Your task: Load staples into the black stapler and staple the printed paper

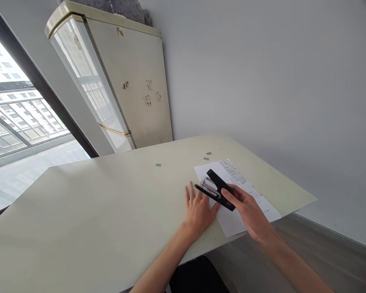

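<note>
A black stapler (217, 188) lies open-jawed over the left edge of a printed white sheet of paper (250, 203) on the pale table (110, 203). My right hand (247, 209) grips the stapler's rear end, fingers wrapped round it. My left hand (199, 209) rests flat on the table just left of the paper, fingers spread, its thumb close to the stapler's base.
Three small grey staple strips (157, 165) lie scattered on the table beyond the paper. An old cream fridge (125, 81) stands behind the table by a large window (15, 110). A grey wall runs along the right. The table's near edge is close to my body.
</note>
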`<move>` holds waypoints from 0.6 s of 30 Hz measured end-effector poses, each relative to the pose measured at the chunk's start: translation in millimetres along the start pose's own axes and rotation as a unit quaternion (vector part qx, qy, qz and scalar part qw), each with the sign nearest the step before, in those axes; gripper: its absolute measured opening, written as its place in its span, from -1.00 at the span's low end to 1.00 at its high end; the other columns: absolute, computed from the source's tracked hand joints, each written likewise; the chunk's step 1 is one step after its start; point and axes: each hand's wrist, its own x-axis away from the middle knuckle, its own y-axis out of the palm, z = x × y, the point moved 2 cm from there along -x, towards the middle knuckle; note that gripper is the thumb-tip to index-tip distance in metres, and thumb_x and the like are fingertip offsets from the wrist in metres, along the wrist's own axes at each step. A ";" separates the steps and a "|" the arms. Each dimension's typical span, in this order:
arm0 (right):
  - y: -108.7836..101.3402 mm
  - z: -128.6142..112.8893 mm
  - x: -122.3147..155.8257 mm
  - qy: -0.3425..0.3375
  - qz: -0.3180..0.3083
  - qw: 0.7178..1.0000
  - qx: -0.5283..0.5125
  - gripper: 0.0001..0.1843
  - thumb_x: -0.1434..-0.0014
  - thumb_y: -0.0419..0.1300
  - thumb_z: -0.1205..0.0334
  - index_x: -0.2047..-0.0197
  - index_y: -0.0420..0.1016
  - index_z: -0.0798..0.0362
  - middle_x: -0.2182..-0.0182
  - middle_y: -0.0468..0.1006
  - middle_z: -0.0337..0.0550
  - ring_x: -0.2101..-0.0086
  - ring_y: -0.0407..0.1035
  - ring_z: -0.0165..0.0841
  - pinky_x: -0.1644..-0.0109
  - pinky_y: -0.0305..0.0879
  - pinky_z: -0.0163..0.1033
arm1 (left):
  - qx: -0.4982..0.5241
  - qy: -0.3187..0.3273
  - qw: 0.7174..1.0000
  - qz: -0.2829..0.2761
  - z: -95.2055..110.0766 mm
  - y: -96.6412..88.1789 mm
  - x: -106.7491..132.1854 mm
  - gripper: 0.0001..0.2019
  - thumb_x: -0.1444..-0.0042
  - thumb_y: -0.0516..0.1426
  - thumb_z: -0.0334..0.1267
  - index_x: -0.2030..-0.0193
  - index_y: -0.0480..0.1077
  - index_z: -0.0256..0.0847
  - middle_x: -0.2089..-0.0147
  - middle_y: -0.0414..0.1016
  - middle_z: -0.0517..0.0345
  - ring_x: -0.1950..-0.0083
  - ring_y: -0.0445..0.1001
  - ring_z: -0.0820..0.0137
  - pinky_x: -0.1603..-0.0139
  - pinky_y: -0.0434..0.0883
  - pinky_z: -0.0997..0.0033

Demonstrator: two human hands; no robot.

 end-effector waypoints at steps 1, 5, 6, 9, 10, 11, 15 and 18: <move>1.8 -1.3 -5.0 -0.017 0.011 1.000 0.009 -0.42 -0.19 0.34 -0.28 -0.12 0.61 -0.11 -0.06 0.65 -0.06 -0.10 0.45 -0.03 -0.17 0.36 -0.04 | 0.023 -0.005 1.000 0.009 5.2 5.0 -8.0 -0.36 -0.31 0.23 -0.08 -0.49 0.21 -0.01 -0.55 0.18 -0.02 -0.61 -0.12 -0.24 -0.53 -0.09 -0.48; 12.6 -3.6 -30.5 -0.082 0.046 0.995 0.042 -0.46 -0.20 0.32 -0.25 -0.09 0.60 -0.08 -0.01 0.67 -0.06 -0.03 0.49 -0.08 -0.10 0.40 -0.05 | 0.149 -0.001 0.988 0.048 -4.8 -1.5 -19.8 -0.44 -0.35 0.11 -0.26 -0.47 0.21 -0.02 -0.54 0.21 -0.01 -0.58 0.07 -0.01 -0.53 0.06 -0.32; 17.0 -3.2 -37.8 -0.097 0.046 0.993 0.052 -0.47 -0.20 0.32 -0.24 -0.07 0.60 -0.06 0.00 0.67 -0.05 -0.01 0.50 -0.09 -0.08 0.41 -0.06 | 0.184 0.002 0.981 0.056 -16.5 -9.6 -18.0 -0.48 -0.34 0.10 -0.27 -0.43 0.26 -0.05 -0.51 0.27 -0.02 -0.55 0.15 0.05 -0.52 0.13 -0.23; 35.9 0.6 -61.2 -0.127 0.021 0.987 0.093 -0.50 -0.21 0.31 -0.22 -0.05 0.60 -0.04 0.06 0.69 -0.05 0.07 0.53 -0.11 0.01 0.43 -0.08 | 0.239 -0.044 0.967 0.071 -70.3 -44.6 -6.6 -0.60 -0.26 0.16 -0.20 -0.22 0.46 -0.14 -0.30 0.52 -0.08 -0.32 0.47 0.09 -0.40 0.34 -0.05; 44.1 2.3 -69.2 -0.139 0.008 0.984 0.115 -0.50 -0.22 0.29 -0.22 -0.04 0.60 -0.04 0.09 0.69 -0.06 0.11 0.53 -0.13 0.05 0.44 -0.09 | 0.239 -0.066 0.966 0.077 -91.3 -58.5 -2.1 -0.67 -0.28 0.14 -0.16 -0.14 0.50 -0.15 -0.18 0.60 -0.08 -0.17 0.57 0.11 -0.31 0.42 -0.03; 53.2 3.9 -77.2 -0.152 -0.008 0.979 0.138 -0.51 -0.23 0.28 -0.22 -0.04 0.59 -0.04 0.12 0.69 -0.07 0.14 0.53 -0.14 0.08 0.44 -0.10 | 0.241 -0.089 0.963 0.087 -112.2 -72.7 2.1 -0.71 -0.30 0.11 -0.13 -0.05 0.53 -0.15 -0.06 0.65 -0.06 -0.06 0.60 0.13 -0.23 0.47 0.00; 94.3 9.3 -106.5 -0.198 -0.079 0.954 0.212 -0.52 -0.22 0.27 -0.21 -0.05 0.61 -0.08 0.18 0.70 -0.15 0.35 0.49 -0.24 0.18 0.41 -0.12 | 0.264 -0.167 0.941 0.133 -179.3 -120.2 14.0 -0.68 -0.30 0.07 -0.03 0.10 0.52 -0.20 0.20 0.65 0.02 0.13 0.62 0.22 -0.08 0.52 0.13; 121.7 12.2 -121.8 -0.204 -0.135 0.944 0.221 -0.53 -0.18 0.30 -0.23 -0.02 0.65 -0.13 0.21 0.69 -0.21 0.40 0.44 -0.28 0.22 0.39 -0.15 | 0.287 -0.203 0.923 0.157 -203.0 -136.5 19.3 -0.65 -0.29 0.07 0.01 0.07 0.50 -0.22 0.18 0.63 0.03 0.12 0.60 0.27 -0.07 0.50 0.21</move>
